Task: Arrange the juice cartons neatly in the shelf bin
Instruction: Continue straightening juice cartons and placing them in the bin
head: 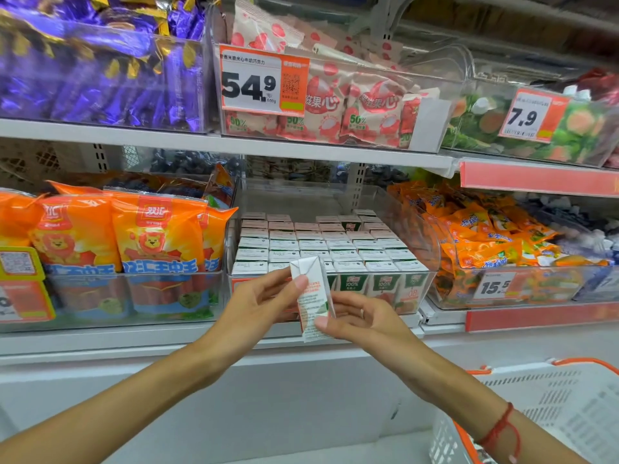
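Seen from the head camera, a person's two bare hands hold a single juice carton [313, 298] upright, slightly tilted, just in front of the clear shelf bin [418, 229] on the lower shelf. The left hand [258, 304] pinches the carton's upper left side with thumb and fingers; the right hand [363, 321] grips its lower right edge with curled fingers, a red string bracelet [500, 430] on that wrist. The carton's small print is too blurred to read. Inside the bin, rows of white-topped juice cartons [318, 244] stand packed together, the front ones printed "100%" on green. To the left, orange sausage packs [100, 242] with a lion cartoon fill a neighbouring bin; to the right lie small orange wrapped snacks [482, 236] behind a tag reading "15.5" [494, 287]. On the shelf above, purple wrapped sweets [100, 68] sit beside pink lychee packs [355, 108] marked "50%", under a price tag [261, 82] reading "54.9"; another tag [529, 117] reads "7.9". A white plastic shopping basket [552, 410] with orange trim stands at lower right.
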Demonstrator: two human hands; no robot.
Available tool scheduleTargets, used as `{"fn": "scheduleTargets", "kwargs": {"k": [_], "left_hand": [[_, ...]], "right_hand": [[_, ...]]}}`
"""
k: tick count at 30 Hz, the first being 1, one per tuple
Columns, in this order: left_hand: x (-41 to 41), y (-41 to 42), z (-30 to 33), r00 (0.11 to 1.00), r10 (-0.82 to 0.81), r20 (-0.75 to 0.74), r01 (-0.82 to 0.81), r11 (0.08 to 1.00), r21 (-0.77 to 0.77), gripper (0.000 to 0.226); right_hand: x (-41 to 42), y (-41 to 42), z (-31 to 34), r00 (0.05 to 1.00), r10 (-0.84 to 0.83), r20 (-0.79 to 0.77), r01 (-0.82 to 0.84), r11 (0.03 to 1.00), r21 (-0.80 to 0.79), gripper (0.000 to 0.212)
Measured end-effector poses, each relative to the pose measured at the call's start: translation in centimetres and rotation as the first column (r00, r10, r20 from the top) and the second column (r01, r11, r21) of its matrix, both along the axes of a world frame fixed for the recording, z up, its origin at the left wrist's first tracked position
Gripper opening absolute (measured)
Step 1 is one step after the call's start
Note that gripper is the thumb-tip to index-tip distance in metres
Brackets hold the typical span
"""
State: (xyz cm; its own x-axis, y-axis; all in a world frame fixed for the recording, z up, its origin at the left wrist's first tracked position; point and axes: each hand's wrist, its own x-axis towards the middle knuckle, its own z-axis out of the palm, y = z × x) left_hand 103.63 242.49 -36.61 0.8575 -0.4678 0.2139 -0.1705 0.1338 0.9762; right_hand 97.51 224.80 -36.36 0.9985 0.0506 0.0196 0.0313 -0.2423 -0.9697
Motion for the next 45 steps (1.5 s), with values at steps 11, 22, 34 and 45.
{"fn": "scheduleTargets", "kwargs": {"k": [11, 22, 34, 45], "left_hand": [[0.3, -0.3, -1.0, 0.977, 0.191, -0.093, -0.184, 0.979, 0.084, 0.025], [1.3, 1.3, -0.3, 0.989, -0.007, -0.145, 0.012, 0.999, 0.031, 0.043], [-0.3, -1.2, -1.2, 0.954, 0.285, -0.092, -0.269, 0.951, 0.153, 0.058], [0.6, 1.0, 0.2, 0.982, 0.137, -0.131, -0.118, 0.982, 0.146, 0.059]], "right_hand": [[0.6, 0.7, -1.0, 0.964, -0.198, 0.179, 0.240, 0.937, -0.255, 0.045], [0.2, -0.3, 0.0, 0.998, 0.043, -0.049, -0.036, 0.990, 0.136, 0.029], [0.1, 2.2, -1.2, 0.833, -0.204, 0.515, 0.421, 0.837, -0.349, 0.039], [-0.2, 0.6, 0.7, 0.999, 0.050, 0.010, -0.049, 0.998, -0.040, 0.035]]}}
